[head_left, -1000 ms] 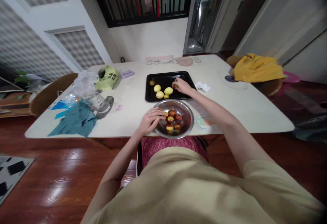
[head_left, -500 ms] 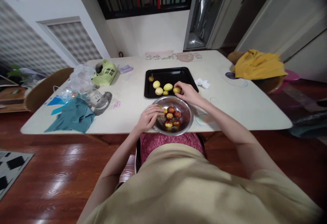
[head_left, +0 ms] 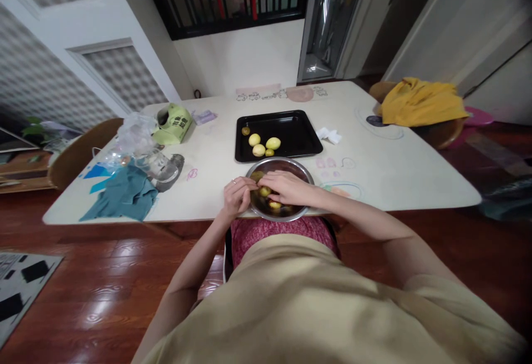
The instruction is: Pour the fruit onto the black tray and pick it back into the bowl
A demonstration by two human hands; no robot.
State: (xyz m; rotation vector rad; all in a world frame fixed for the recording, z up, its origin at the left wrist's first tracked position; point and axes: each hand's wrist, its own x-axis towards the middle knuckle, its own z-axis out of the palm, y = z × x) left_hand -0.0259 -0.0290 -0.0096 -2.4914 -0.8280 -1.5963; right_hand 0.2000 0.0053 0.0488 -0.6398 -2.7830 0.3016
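Observation:
My right hand (head_left: 285, 185) reaches into a steel bowl (head_left: 306, 178) at the table's near edge. Its fingers are closed together at the bowl's left side, against a round yellow fruit (head_left: 265, 191). My left hand (head_left: 238, 195), with a ring on one finger, rests at the left rim, its fingers curled and their tips close to the right fingertips. What the left fingers pinch, if anything, is hidden. Another fruit, red and yellow (head_left: 275, 204), shows below the right hand, which covers most of the bowl. Behind it, a black tray (head_left: 295, 131) holds several yellow-green fruits (head_left: 273, 143) at its left.
Left on the white table (head_left: 208, 181) lie a teal cloth (head_left: 124, 192), clear plastic bags (head_left: 135, 137) and a light-green printed item (head_left: 173, 124). Crumpled white tissue (head_left: 329, 135) lies right of the tray. A yellow cloth (head_left: 421, 102) drapes over a chair at the right.
My right hand has moved from the tray down into the bowl, and the fruit it touched is gone from the tray. The left fingers have drawn back to the rim and curled.

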